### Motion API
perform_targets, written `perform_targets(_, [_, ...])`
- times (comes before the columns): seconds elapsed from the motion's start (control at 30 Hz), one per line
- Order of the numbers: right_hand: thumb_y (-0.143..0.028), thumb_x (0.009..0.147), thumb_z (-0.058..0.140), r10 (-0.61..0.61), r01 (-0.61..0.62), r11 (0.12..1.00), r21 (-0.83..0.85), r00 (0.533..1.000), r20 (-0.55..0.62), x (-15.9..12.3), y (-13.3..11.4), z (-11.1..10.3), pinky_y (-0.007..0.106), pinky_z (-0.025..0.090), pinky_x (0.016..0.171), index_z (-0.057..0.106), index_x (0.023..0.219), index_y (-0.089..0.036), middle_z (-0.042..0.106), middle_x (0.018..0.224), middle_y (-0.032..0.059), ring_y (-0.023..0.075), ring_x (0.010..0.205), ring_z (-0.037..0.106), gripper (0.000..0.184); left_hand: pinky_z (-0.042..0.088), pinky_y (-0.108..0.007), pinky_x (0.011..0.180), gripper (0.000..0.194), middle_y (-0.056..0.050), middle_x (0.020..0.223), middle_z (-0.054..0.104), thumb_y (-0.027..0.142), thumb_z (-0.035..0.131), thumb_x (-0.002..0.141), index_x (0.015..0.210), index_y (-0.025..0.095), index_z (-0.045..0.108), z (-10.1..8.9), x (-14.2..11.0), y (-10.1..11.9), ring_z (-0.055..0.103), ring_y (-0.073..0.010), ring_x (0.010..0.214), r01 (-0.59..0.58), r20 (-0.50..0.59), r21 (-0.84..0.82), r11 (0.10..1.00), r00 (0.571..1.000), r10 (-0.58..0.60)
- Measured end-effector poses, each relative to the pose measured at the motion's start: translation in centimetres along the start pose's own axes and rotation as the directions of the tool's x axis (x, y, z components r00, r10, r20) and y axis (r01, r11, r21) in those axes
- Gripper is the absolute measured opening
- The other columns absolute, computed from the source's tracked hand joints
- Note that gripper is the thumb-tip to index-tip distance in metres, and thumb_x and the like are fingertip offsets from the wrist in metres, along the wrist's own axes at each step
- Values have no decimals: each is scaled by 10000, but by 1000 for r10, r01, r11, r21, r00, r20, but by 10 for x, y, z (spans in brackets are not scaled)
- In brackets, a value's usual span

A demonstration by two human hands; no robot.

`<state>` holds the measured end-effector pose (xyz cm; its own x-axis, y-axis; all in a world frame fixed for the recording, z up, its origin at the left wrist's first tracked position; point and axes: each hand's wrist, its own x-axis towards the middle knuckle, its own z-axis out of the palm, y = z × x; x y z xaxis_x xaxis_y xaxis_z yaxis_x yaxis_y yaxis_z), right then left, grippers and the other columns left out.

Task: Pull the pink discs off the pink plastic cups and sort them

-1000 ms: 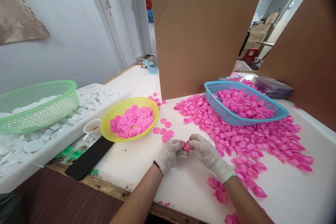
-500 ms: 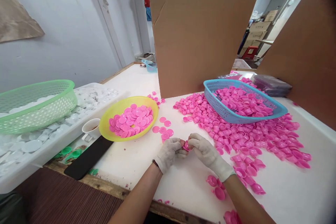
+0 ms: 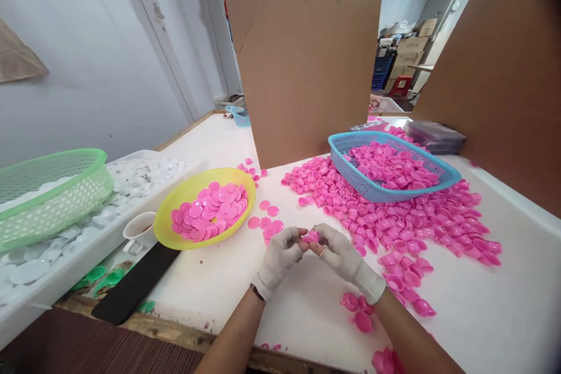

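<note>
Pale wall (image 3: 100, 58) stands left of the white bench (image 3: 219, 289); next comes a yellow bowl (image 3: 182, 191) of pink discs (image 3: 210, 210), then the left hand (image 3: 280, 257), its fingers pinching a pink piece (image 3: 311, 237). That piece sits between both hands' fingertips, neither hand nearer, its long axis too covered to tell. The right hand (image 3: 345, 254) grips its other side, a blue basket (image 3: 356, 178) lying beyond, farther right.

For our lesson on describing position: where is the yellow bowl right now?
In the head view, the yellow bowl is left of centre, to the left of the left hand, between the white cup and the loose pink discs.
</note>
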<state>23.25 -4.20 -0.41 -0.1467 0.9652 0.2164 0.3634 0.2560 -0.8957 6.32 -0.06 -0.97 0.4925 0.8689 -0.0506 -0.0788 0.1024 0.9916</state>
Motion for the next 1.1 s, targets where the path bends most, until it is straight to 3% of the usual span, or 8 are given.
perform_targets(0.1, [-392, 888, 516, 98, -107, 968, 226, 994, 50, -4, -10, 0, 272, 431, 673, 551, 905, -179, 561, 835, 8, 142, 756, 531, 217, 435, -247, 654, 392, -38, 876, 629, 352, 715, 710, 1056, 184, 638, 4, -3, 7, 550, -137, 715, -87, 11, 102, 991, 996, 86])
perform_targets(0.23, [-399, 868, 547, 133, -142, 941, 308, 990, 51, -5, -12, 6, 269, 439, 681, 565, 879, -181, 556, 824, 5, 146, 766, 528, 219, 455, -258, 672, 234, -25, 819, 621, 322, 705, 712, 890, 178, 654, 8, -5, 13, 560, -155, 732, -118, -9, 92, 989, 993, 120])
perform_targets(0.37, [-340, 853, 567, 94, -97, 957, 274, 995, 22, -3, -4, 11, 284, 451, 727, 573, 903, -192, 567, 860, 12, 164, 820, 540, 157, 467, -268, 725, 167, -39, 846, 635, 300, 677, 739, 854, 180, 669, 8, -4, 11, 573, -178, 800, -178, -17, 176, 968, 983, 184])
perform_targets(0.5, [-279, 867, 522, -31, 31, 992, 122, 1000, -4, -2, -1, 9, 300, 445, 754, 563, 951, -203, 563, 897, 25, 171, 843, 532, 121, 481, -303, 788, 270, -75, 1001, 623, 299, 634, 783, 1027, 186, 615, 4, -6, 9, 593, -203, 890, -197, 40, 74, 978, 980, 195])
perform_targets(0.67, [-284, 873, 482, -151, 151, 988, 17, 988, 18, -1, -3, 9, 287, 429, 685, 517, 823, -209, 498, 790, 8, 160, 755, 496, 96, 458, -275, 758, 111, -46, 871, 612, 263, 672, 748, 831, 192, 656, 2, -8, 11, 566, -189, 849, -283, -28, 247, 927, 954, 299])
perform_targets(0.87, [-270, 870, 484, -141, 141, 990, 21, 990, -10, 0, -4, 13, 271, 421, 655, 490, 764, -212, 487, 750, -3, 147, 714, 480, 122, 455, -280, 730, 93, -37, 791, 629, 278, 693, 724, 779, 205, 676, 1, -6, 9, 565, -188, 789, -244, -72, 236, 941, 961, 267])
perform_targets(1.0, [-249, 859, 504, -111, 113, 985, 132, 994, -24, -3, -8, 10, 278, 442, 708, 533, 838, -213, 535, 812, 8, 155, 774, 522, 50, 468, -309, 801, 241, -64, 971, 627, 267, 697, 712, 945, 210, 673, 1, -10, 11, 577, -209, 879, -273, -44, 188, 943, 957, 286])
perform_targets(1.1, [-183, 826, 513, -99, 102, 984, 148, 995, -29, -6, -10, 7, 280, 452, 745, 563, 923, -223, 579, 871, 15, 162, 825, 549, 115, 452, -323, 853, 244, -66, 996, 635, 217, 685, 724, 967, 237, 696, -1, -14, 14, 575, -222, 938, -321, -21, 282, 904, 940, 340])
